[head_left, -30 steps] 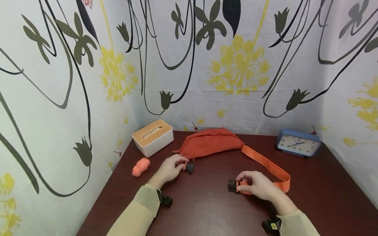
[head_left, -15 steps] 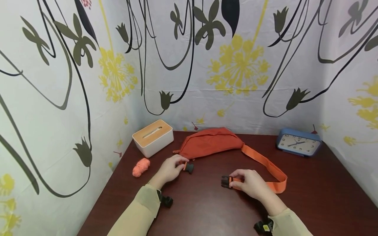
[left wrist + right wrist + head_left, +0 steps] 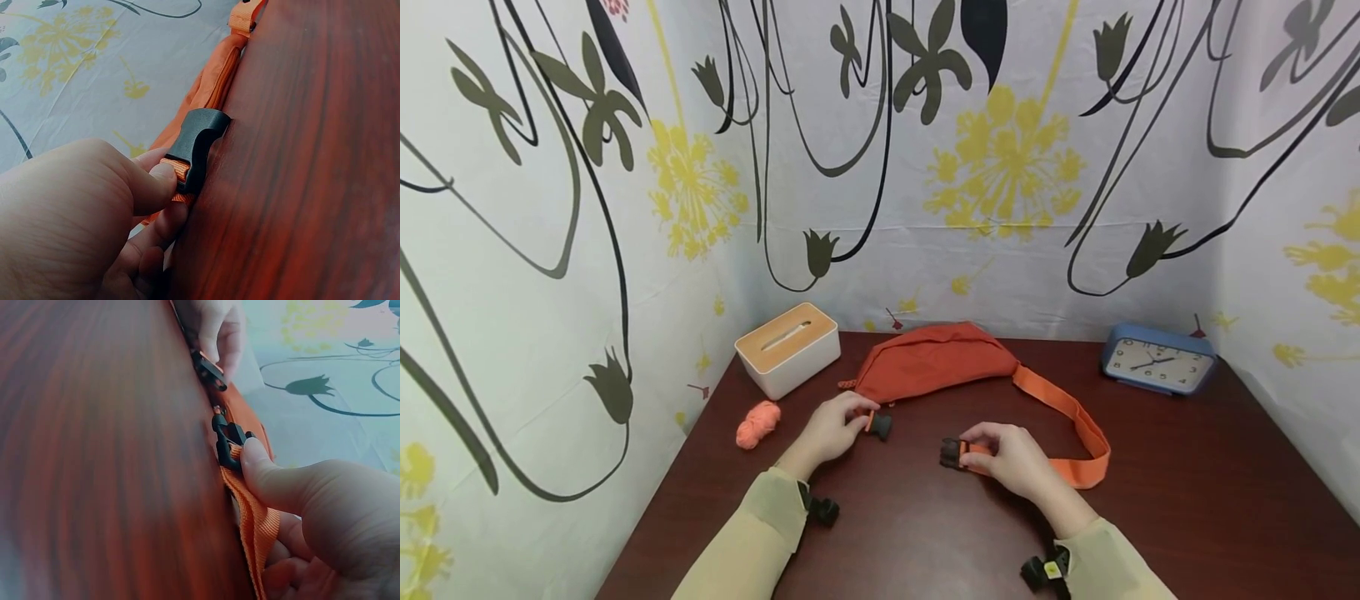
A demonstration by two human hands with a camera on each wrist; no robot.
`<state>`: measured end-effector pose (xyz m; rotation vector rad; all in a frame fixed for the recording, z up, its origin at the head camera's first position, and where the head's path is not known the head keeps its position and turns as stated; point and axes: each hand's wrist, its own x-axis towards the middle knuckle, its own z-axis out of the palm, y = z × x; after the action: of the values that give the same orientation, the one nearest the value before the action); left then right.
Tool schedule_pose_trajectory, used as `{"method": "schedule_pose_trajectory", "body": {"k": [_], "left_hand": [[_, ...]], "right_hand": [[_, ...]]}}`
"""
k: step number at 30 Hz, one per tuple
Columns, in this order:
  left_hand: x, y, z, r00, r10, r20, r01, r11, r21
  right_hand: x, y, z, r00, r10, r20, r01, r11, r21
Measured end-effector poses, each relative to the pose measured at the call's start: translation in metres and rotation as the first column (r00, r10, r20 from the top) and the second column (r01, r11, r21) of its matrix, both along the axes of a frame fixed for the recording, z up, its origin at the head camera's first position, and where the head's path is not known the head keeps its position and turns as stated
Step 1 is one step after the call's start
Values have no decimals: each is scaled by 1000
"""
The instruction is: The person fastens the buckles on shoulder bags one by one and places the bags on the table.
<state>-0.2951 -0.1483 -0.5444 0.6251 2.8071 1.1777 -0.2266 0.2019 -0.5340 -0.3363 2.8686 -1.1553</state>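
An orange waist bag (image 3: 936,362) lies at the back of the dark red table, its strap (image 3: 1093,442) looping out to the right. My left hand (image 3: 829,429) pinches the webbing at the black socket half of a side-release buckle (image 3: 199,139) between thumb and fingers. The socket's mouth faces right, just in front of the bag. With thumb and fingers, my right hand (image 3: 1018,465) grips the pronged buckle half (image 3: 226,439) at its strap end. Its prongs (image 3: 947,452) point left toward the socket. A gap of table separates the two halves.
Behind my left hand stands a white tissue box (image 3: 797,362) with a wooden lid. A small coral yarn skein (image 3: 758,425) lies left of that hand. The blue alarm clock (image 3: 1159,360) is at the back right. Patterned cloth walls enclose the table.
My right hand has moved left with the pronged buckle half, bringing it closer to the socket half; the strap loop follows. My left hand stays in place.
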Motion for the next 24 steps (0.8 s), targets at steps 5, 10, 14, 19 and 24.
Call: {"method": "schedule_pose_trajectory", "body": {"k": [5, 10, 14, 19, 24], "left_hand": [[-1, 0, 0, 1000, 1, 2, -1, 1000, 1], [-1, 0, 0, 1000, -2, -8, 2, 1000, -1], [0, 0, 1, 1000, -2, -8, 2, 1000, 0], [-1, 0, 1, 1000, -3, -3, 3, 1000, 2], [0, 1, 1, 1000, 0, -3, 0, 1000, -6]], "right_hand": [[-4, -11, -2, 1000, -4, 0, 4, 1000, -16], [-10, -23, -5, 1000, -22, -4, 22, 999, -32], [-15, -32, -6, 999, -29, -17, 28, 999, -39], [-19, -41, -6, 999, -33, -29, 31, 998, -55], [-21, -48, -7, 999, -33, -42, 30, 997, -66]]}}
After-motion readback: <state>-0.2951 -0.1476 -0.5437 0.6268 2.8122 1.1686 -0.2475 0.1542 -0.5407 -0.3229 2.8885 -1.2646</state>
